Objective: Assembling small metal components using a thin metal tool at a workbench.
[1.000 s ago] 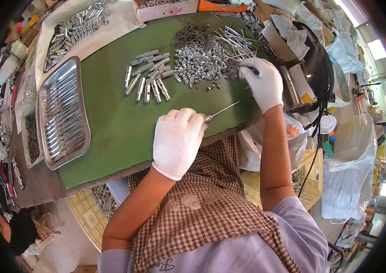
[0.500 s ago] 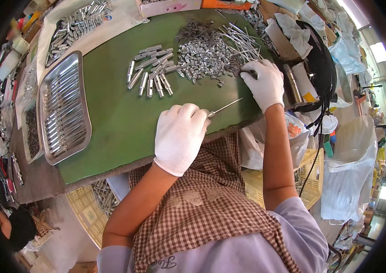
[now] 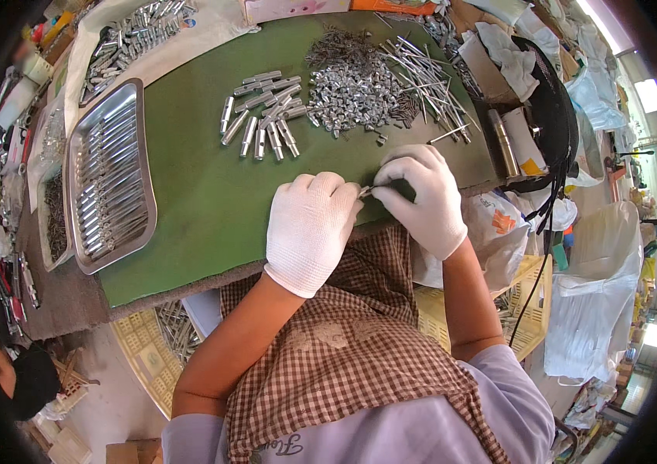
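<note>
Above the near edge of the green work mat, my left hand (image 3: 311, 232), in a white knit glove, is closed around a thin metal rod (image 3: 366, 191) with little of it showing. My right hand (image 3: 425, 199), gloved too, meets it there with thumb and forefinger pinched at the rod's end. Whatever small piece sits in that pinch is hidden. Beyond the hands lie a heap of small silver metal fittings (image 3: 350, 97), dark screw-like pieces (image 3: 406, 110) and loose thin rods (image 3: 429, 77). Short silver cylinders (image 3: 260, 116) form a group to their left.
A steel tray (image 3: 150, 213) holding rows of assembled metal pieces stands on the left of the green mat (image 3: 197, 240). More metal parts (image 3: 131, 42) lie on a pale sheet at the far left. A metal cylinder (image 3: 504, 143) and a black mesh object (image 3: 557, 116) stand at the right.
My right hand has come from the dark small pieces back toward me and left, to the rod in my left hand. The rod's long thin end no longer shows.
</note>
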Action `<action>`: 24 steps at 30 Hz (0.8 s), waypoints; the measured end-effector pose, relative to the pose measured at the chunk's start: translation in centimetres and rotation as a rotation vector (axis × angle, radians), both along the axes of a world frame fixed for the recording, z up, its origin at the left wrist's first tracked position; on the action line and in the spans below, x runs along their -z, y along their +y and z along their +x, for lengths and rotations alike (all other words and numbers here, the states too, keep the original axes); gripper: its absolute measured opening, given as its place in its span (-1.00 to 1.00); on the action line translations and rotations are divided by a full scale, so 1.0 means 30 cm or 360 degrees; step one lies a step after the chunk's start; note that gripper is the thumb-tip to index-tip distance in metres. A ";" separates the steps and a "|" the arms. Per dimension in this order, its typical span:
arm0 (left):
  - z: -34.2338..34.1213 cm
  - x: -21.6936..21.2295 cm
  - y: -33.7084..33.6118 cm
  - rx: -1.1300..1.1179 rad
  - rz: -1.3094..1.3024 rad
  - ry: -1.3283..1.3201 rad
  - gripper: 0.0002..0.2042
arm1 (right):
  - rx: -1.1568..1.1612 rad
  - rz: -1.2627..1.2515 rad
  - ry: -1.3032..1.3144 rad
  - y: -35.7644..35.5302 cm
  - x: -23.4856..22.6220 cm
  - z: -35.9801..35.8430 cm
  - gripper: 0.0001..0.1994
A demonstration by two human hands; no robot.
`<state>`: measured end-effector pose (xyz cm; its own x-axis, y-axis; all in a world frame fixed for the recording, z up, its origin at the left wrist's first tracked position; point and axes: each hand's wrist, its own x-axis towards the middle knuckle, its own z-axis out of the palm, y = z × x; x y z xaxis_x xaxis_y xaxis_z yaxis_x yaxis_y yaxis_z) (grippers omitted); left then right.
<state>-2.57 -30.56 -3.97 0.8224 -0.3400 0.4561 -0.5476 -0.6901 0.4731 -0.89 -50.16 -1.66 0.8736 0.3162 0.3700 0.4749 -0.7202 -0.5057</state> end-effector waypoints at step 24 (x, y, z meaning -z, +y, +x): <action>0.002 -0.005 -0.005 -0.0025 -0.0004 0.0019 -0.89 | 0.0076 -0.0400 -0.0582 -0.034 0.005 -0.068 -0.60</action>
<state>-2.51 -30.70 -3.81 0.8331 -0.3258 0.4471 -0.5311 -0.6973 0.4814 -2.94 -51.17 -1.83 0.7154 0.3983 0.5741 0.5531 -0.8248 -0.1171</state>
